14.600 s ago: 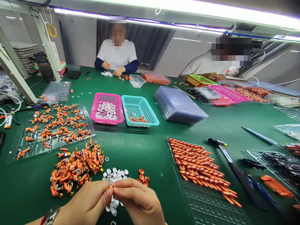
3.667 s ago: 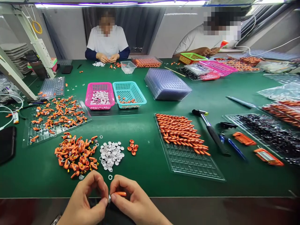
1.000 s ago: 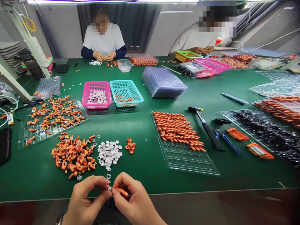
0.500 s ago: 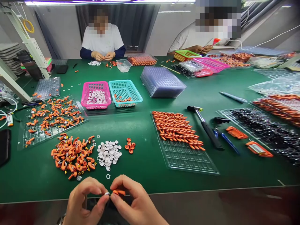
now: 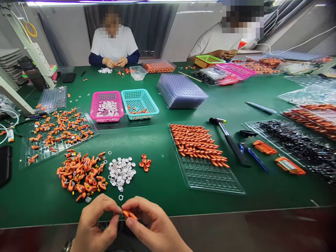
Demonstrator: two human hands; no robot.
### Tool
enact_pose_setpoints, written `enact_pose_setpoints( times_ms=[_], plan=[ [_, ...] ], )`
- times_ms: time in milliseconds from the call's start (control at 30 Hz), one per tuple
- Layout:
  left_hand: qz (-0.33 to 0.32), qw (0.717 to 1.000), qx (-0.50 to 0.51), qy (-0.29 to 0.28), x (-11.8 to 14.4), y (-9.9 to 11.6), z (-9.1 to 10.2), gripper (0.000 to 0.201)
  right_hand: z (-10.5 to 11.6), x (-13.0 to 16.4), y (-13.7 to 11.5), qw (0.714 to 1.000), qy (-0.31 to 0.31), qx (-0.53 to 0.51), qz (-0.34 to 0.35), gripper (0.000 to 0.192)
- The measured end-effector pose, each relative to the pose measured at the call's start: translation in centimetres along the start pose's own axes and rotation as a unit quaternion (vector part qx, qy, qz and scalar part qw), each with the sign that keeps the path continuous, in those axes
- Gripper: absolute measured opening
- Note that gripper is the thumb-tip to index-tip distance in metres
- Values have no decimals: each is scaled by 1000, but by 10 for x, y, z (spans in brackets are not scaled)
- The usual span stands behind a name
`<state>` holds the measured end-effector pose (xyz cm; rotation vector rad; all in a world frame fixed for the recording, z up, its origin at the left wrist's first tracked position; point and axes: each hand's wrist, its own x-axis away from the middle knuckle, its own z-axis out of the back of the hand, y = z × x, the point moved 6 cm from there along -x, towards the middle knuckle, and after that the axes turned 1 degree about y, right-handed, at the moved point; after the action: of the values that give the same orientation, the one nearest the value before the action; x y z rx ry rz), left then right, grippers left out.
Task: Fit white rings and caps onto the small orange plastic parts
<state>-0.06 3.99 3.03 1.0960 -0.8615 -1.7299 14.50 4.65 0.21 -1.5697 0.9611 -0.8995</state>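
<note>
Since 0.5 s ago: white cap gone from left hand fingertips, now pressed against orange piece pinched by right hand, at 6 o'clock near table edge. Cap apparently seated. Loose caps at 12 o'clock.

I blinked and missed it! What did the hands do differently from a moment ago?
The left hand had a tiny white ring pinched by itself half a second ago; now it is pressed against the orange piece in the right hand. The piles, baskets and trays on the green table stayed put.
</note>
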Motion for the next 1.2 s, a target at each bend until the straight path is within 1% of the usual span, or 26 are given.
enact_pose_setpoints(
  times_ms=[100, 267, 400, 500, 600, 700, 800, 867, 933, 1033, 1133, 1200],
  plan=[
    [19, 999, 27, 3, 1, -3, 1, 23, 0, 1, 0, 1000, 11, -3, 5, 15],
    [37, 995, 86, 18, 2, -4, 0, 23, 0, 1, -3, 1000, 10, 25, 9, 15],
    [22, 994, 103, 19, 5, -2, -1, 20, -2, 0, -4, 999, -1, 45, 9, 16],
    [10, 996, 87, 11, 7, -1, -2, 17, -5, -1, -1, 999, -6, 39, -16, 16],
    [29, 997, 75, 13, 8, -4, 0, 16, -6, -1, 3, 999, -3, -9, -47, 19],
    [60, 995, 80, 24, 8, -8, 5, 21, -6, -2, 9, 992, 7, -102, -76, 30],
    [113, 988, 98, 37, 7, -15, 9, 25, -9, -4, 18, 972, -1, -215, -94, 36],
    [153, 981, 117, 23, 6, -19, 7, 20, -11, -5, 23, 953, -7, -285, -100, 36],
    [171, 976, 133, 0, 5, -20, 3, 16, -13, -6, 28, 938, -4, -329, -107, 36],
    [181, 974, 138, -19, 2, -18, -1, 13, -16, -7, 34, 933, 4, -338, -122, 39],
    [181, 975, 129, -21, -2, -15, -1, 12, -16, -7, 36, 940, 6, -319, -121, 38],
    [161, 981, 103, -18, -6, -11, 1, 11, -14, -7, 36, 948, 5, -299, -111, 36]
  ],
)
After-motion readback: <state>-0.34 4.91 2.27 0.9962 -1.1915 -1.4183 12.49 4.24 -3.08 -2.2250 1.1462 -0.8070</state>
